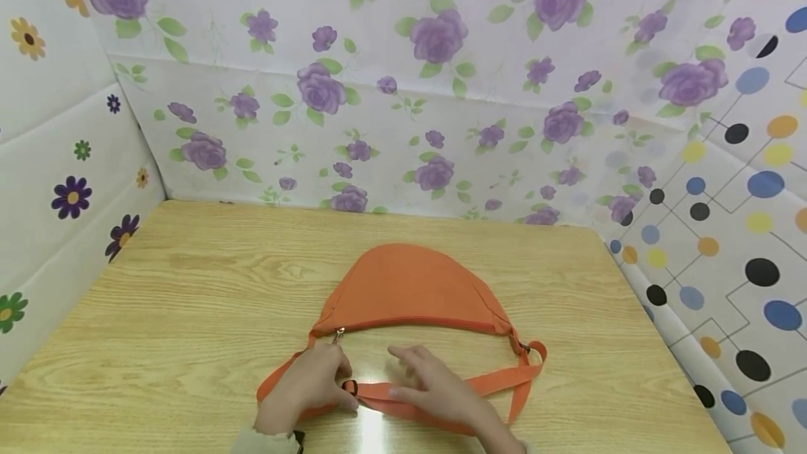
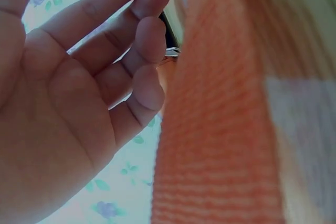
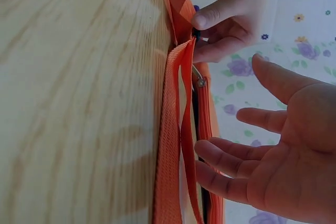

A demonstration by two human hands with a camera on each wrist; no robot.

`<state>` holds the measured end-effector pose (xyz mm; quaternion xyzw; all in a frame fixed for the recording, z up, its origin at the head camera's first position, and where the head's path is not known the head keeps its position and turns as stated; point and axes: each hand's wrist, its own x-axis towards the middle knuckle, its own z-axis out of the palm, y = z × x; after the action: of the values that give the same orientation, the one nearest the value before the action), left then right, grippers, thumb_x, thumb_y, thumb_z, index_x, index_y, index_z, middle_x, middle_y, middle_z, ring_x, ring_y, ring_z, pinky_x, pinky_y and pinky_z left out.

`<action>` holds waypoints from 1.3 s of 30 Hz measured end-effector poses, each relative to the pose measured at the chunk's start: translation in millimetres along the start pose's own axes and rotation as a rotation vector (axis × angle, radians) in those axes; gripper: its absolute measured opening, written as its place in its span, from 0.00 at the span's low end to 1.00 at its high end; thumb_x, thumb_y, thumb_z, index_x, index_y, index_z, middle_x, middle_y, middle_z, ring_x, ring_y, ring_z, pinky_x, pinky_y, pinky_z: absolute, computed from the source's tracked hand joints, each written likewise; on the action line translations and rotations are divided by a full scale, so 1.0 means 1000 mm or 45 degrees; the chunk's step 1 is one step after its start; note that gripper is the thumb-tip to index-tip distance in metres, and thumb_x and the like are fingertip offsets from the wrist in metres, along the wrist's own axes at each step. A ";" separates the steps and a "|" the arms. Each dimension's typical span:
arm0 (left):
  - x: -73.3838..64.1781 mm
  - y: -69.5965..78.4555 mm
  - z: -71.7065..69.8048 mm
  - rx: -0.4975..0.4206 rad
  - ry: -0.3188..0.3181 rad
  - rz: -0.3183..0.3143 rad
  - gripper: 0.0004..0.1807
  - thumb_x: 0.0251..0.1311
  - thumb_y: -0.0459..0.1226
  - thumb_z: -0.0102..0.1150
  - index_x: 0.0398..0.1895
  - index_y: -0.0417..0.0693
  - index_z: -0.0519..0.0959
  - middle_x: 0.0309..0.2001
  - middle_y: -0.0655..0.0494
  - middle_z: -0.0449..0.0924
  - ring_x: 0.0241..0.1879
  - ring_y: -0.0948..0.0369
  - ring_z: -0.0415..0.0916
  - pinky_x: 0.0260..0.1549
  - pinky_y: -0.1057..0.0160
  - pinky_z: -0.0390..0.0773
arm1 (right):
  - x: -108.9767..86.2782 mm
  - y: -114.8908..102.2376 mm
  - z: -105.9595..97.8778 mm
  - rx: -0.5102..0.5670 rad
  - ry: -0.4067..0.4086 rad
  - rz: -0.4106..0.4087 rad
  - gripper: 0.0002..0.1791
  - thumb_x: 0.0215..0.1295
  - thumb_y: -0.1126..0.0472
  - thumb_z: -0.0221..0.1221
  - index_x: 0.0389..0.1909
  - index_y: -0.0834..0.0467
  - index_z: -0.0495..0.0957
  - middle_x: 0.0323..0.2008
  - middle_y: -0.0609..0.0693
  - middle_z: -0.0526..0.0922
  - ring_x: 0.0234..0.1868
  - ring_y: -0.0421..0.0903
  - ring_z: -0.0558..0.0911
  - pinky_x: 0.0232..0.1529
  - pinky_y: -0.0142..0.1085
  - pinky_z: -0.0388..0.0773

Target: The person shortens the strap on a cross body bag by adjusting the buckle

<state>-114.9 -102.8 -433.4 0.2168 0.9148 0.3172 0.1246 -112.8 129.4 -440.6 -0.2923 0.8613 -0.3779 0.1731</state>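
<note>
An orange waist bag (image 1: 410,286) lies flat on the table, its curved side away from me and its red zipper (image 1: 416,321) facing me. Its orange webbing strap (image 1: 498,380) loops round in front. My left hand (image 1: 313,384) is at the left part of the strap, its thumb and index finger pinching about a black plastic buckle (image 1: 349,388); the right wrist view shows the same left hand (image 3: 231,19) from the side. My right hand (image 1: 435,387) hovers over the strap with loosely extended fingers (image 3: 231,187) and nothing in its grasp.
A metal zipper pull (image 1: 339,333) sits at the zipper's left end. Another black buckle (image 1: 525,348) joins the strap at the bag's right corner. The wooden table (image 1: 221,286) is bordered by flowered cloth (image 1: 391,125) behind and a dotted cloth (image 1: 725,230) at the right.
</note>
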 end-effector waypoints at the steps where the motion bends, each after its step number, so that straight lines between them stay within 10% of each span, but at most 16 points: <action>1: 0.000 0.000 0.000 0.008 -0.005 0.008 0.14 0.30 0.42 0.75 0.20 0.46 0.81 0.20 0.63 0.69 0.22 0.64 0.59 0.18 0.67 0.61 | 0.000 0.000 0.001 -0.007 -0.012 0.006 0.33 0.61 0.46 0.53 0.63 0.57 0.60 0.50 0.51 0.68 0.44 0.44 0.70 0.37 0.33 0.71; 29: 0.002 0.003 0.005 0.019 -0.008 0.064 0.20 0.29 0.39 0.75 0.21 0.53 0.69 0.20 0.64 0.65 0.21 0.67 0.60 0.20 0.68 0.63 | 0.004 -0.002 0.007 -0.211 -0.126 -0.093 0.24 0.64 0.49 0.51 0.55 0.60 0.71 0.43 0.44 0.71 0.43 0.37 0.69 0.42 0.31 0.69; 39: 0.006 0.008 0.004 -0.171 0.042 0.179 0.18 0.36 0.38 0.72 0.28 0.52 0.72 0.25 0.66 0.69 0.25 0.68 0.63 0.24 0.69 0.65 | 0.008 0.000 0.005 0.031 0.100 0.018 0.06 0.59 0.54 0.58 0.31 0.53 0.77 0.28 0.38 0.72 0.30 0.35 0.70 0.32 0.30 0.70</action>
<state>-115.9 -92.5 -431.7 0.2663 0.8760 0.3892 0.1014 -116.0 121.5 -444.3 -0.2688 0.8648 -0.3984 0.1455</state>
